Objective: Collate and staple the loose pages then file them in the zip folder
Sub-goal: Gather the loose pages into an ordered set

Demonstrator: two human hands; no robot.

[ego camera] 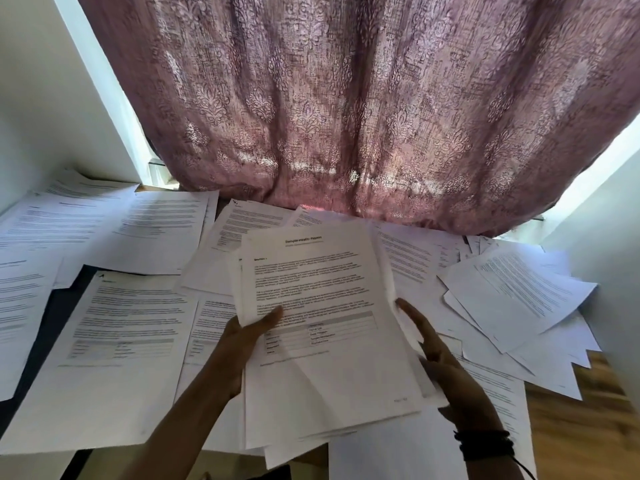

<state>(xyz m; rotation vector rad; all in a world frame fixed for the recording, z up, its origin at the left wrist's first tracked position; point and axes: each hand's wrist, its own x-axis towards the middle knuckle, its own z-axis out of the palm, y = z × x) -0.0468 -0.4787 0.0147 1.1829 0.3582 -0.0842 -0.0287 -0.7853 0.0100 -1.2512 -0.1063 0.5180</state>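
Table (57, 317) strewn with loose pages (131, 323), curtain (346, 98) behind. Gathered stack (325, 306) raised near centre, left edge pinched by left hand (242, 344). Right hand (446, 368) alongside, grip indiscernible. Risk: unsquared sheets slipped from one-sided pinch.

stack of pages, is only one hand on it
No, the left hand grips the stack of pages at its left edge and the right hand touches its right edge.
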